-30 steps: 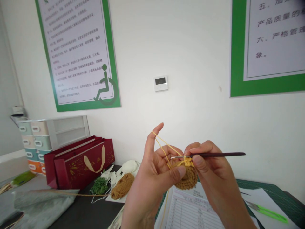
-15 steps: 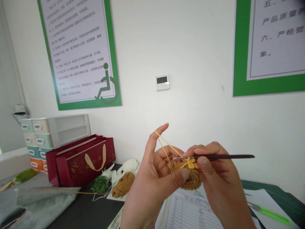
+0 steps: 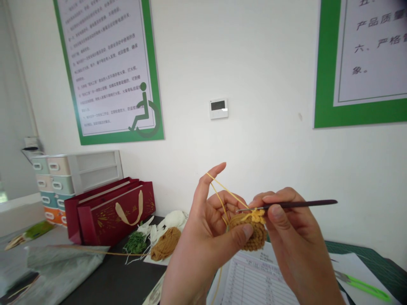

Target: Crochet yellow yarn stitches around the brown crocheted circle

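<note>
My left hand [image 3: 206, 237] pinches a round brown crochet piece [image 3: 256, 239] between its thumb and fingers. Yellow yarn [image 3: 227, 185] runs over the raised left index finger and down to the piece. Bright yellow stitches [image 3: 258, 216] sit along the piece's upper edge. In my right hand [image 3: 289, 228] is a crochet hook [image 3: 307, 203] with a dark handle, held nearly level. The hook's metal tip points left and lies at the yellow stitches, beneath the slanting yarn. My fingers hide part of the crochet piece.
Below my hands lies a printed sheet [image 3: 254, 281]. Green-handled scissors [image 3: 365, 288] rest on white paper at right, over a green cutting mat [image 3: 359, 254]. At left are brown yarn [image 3: 165, 243], green yarn [image 3: 135, 242], a red gift bag [image 3: 111, 212] and a drawer unit [image 3: 95, 169].
The hook has tilted slightly, its handle end now higher, and its tip has shifted a little right toward the stitches. The left hand keeps its hold; the whole view has shifted slightly.
</note>
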The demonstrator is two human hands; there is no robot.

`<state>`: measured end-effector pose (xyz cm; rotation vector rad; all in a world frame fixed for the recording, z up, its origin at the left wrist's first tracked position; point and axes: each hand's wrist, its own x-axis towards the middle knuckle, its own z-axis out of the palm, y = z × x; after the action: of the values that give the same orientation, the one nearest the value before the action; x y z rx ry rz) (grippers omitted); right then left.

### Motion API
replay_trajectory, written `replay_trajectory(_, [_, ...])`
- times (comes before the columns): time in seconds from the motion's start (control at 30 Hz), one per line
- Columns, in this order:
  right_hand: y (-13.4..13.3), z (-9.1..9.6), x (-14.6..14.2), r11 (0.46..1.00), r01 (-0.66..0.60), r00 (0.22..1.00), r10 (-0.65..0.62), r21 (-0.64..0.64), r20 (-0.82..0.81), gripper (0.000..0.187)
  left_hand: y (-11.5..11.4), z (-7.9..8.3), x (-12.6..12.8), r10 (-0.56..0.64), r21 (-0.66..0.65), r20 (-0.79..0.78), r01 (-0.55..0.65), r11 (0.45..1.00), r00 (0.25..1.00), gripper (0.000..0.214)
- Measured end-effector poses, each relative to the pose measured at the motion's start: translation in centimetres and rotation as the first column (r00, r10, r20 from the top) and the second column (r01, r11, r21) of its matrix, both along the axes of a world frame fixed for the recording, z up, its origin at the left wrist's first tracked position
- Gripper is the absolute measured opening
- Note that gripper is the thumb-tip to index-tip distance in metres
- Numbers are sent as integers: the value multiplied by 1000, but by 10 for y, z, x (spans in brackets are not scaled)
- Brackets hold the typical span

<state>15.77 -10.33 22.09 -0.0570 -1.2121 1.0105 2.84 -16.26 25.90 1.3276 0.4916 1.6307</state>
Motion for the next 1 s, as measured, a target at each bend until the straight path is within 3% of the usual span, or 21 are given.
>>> replay_trajectory(0.3, [0, 3, -2, 997, -60, 998, 59, -37, -27, 10, -4, 5, -4, 7, -60, -22, -9, 998, 1000, 97])
replay_trajectory(0.67, [3, -1, 3, 1000, 3, 1000, -3, -5, -7, 7, -4, 5, -7, 59, -72, -87, -65, 995, 994, 97])
replay_trajectory(1.0, [7, 0, 7, 970, -240, 971, 239, -40, -24, 15, -6, 8, -7, 58, -82, -105, -67, 994, 993, 97])
